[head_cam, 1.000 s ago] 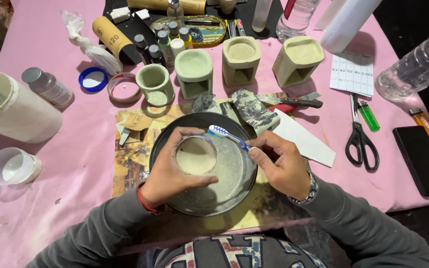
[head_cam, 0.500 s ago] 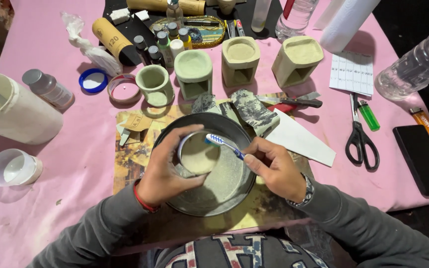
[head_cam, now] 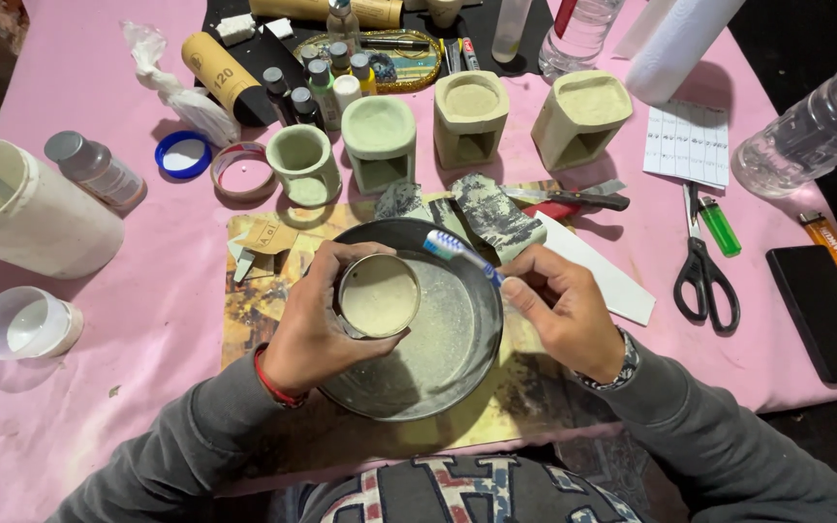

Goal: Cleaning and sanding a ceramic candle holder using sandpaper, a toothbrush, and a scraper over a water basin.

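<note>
My left hand (head_cam: 317, 324) grips a small round cast piece (head_cam: 378, 295), pale and cream-coloured, holding it over a dark metal pan (head_cam: 457, 373) dusted with pale powder. My right hand (head_cam: 564, 310) holds a blue and white toothbrush (head_cam: 457, 252), its bristle head just right of the piece and slightly apart from it. The pan rests on a printed sheet (head_cam: 254, 300) laid on the pink tablecloth (head_cam: 147, 387).
Several pale cast holders (head_cam: 472, 111) stand behind the pan, with small bottles (head_cam: 326, 82) and a sandpaper roll (head_cam: 220, 73). A white bucket (head_cam: 46, 218) and cup (head_cam: 21, 329) sit left. Scissors (head_cam: 704, 276), a green lighter (head_cam: 719, 225), a phone (head_cam: 825, 310) and a plastic bottle (head_cam: 811, 131) lie right.
The toothbrush head has moved off the top of the piece to its right side. My left hand has turned the piece slightly, keeping it over the pan.
</note>
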